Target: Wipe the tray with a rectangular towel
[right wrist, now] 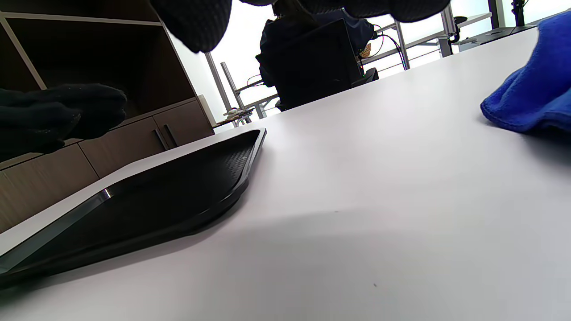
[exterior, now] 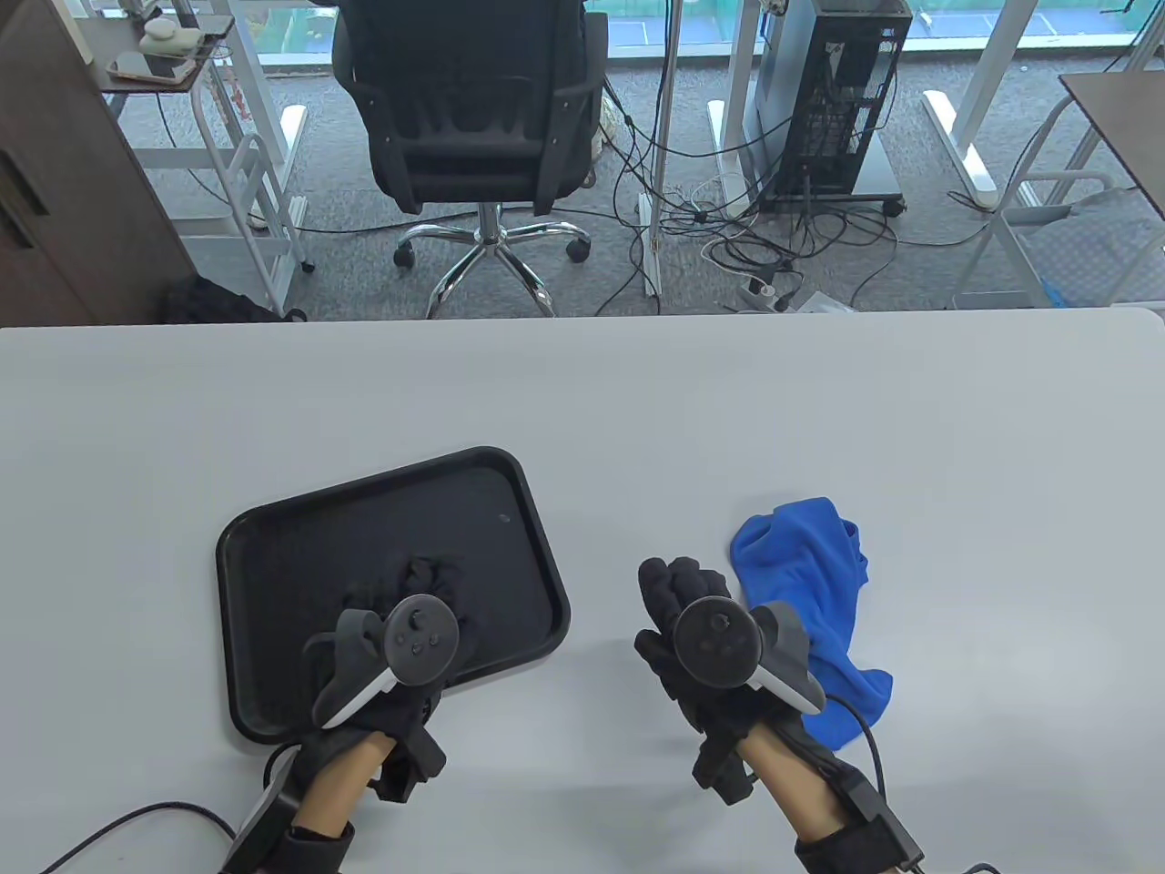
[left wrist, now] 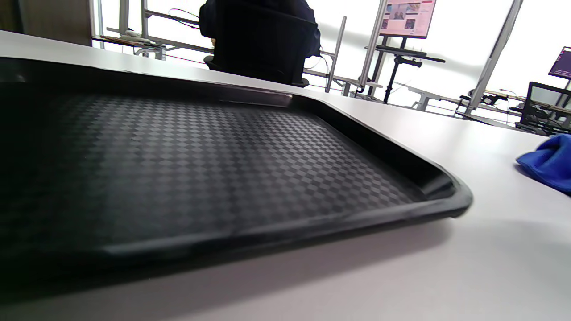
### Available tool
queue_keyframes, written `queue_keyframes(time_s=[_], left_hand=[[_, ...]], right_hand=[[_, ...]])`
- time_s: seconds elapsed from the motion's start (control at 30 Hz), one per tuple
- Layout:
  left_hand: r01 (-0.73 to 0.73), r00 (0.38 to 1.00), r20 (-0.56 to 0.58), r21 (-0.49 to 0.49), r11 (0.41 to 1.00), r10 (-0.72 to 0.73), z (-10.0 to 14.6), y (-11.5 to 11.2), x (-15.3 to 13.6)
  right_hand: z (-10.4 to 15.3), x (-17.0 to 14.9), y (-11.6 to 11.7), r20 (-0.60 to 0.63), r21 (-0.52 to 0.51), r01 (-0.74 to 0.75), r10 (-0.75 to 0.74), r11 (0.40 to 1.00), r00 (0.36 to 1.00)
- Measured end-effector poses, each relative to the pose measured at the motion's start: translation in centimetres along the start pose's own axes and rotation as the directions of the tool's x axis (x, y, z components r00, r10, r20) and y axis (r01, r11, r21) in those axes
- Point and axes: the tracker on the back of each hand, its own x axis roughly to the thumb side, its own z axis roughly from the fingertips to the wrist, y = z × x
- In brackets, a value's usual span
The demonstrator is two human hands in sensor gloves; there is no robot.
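A black rectangular tray (exterior: 546, 564) lies on the white table at the left front, slightly turned. Its checkered floor fills the left wrist view (left wrist: 250, 151) and it also shows in the right wrist view (right wrist: 178, 187). A crumpled blue towel (exterior: 810, 564) lies on the table to the right; it also shows in the left wrist view (left wrist: 548, 162) and the right wrist view (right wrist: 535, 98). My left hand (exterior: 428, 583) hovers over the tray's near half, fingers loosely bent, holding nothing. My right hand (exterior: 683, 583) is between tray and towel, just left of the towel, fingers extended, empty.
The table's far edge (exterior: 582, 319) runs across the middle of the table view, with a black office chair (exterior: 473, 118) and floor cables beyond it. Cables trail from both wrists at the front edge. Bare table surface (exterior: 819, 419) lies behind the tray and towel.
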Motion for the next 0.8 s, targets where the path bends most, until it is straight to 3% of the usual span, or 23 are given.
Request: queue_keyframes(time_s=[0.2, 0.33, 0.5, 0.6, 0.8], left_hand=[[-0.05, 0.987, -0.152, 0.045, 0.998, 0.056, -0.9, 1.4, -4.2], [-0.045, 0.949, -0.311, 0.043, 0.998, 0.056, -1.4, 1.8, -8.6], [0.029, 0.856, -0.516, -0.02, 0.999, -0.036, -1.8, 1.6, -14.1], [0.035, 0.768, -0.635, -0.091, 0.995, -0.086, -1.9, 1.0, -17.1], [0.054, 0.656, -0.724, -0.235, 0.971, -0.212, -2.1, -0.4, -19.7]], right_hand=[[0.0, 0.0, -0.2, 0.002, -0.009, 0.0, 0.0, 1.0, 1.0], [0.1, 0.0, -0.4, 0.012, -0.018, -0.011, 0.011, 1.0, 1.0], [0.0, 0.0, -0.4, 0.017, -0.018, -0.008, 0.009, 1.0, 1.0], [0.1, -0.1, -0.4, 0.017, -0.014, -0.008, 0.008, 1.0, 1.0], [0.0, -0.1, -0.3, 0.015, -0.007, -0.01, 0.01, 1.0, 1.0]])
